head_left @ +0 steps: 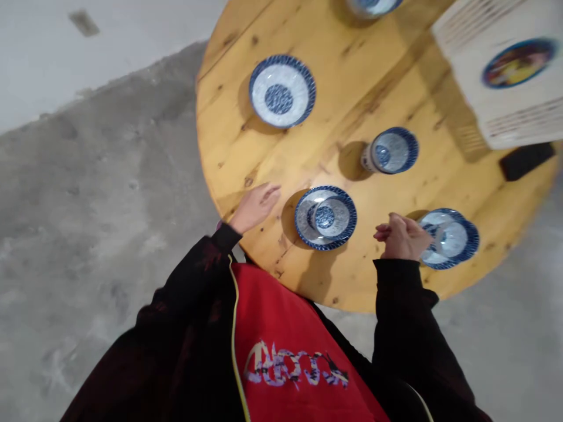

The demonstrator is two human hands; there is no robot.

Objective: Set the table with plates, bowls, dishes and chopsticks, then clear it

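Note:
My left hand rests flat on the round wooden table, fingers stretched out, holding nothing, just left of a blue-and-white plate with a small cup on it. My right hand is loosely curled at the left rim of another blue-and-white plate with a cup; it touches or nearly touches that rim. A shallow patterned plate lies further back. A blue-and-white bowl stands in the middle.
A white slatted box with a round colourful label sits at the back right, a dark flat object beside it. Another dish is cut off at the top edge. Grey concrete floor surrounds the table.

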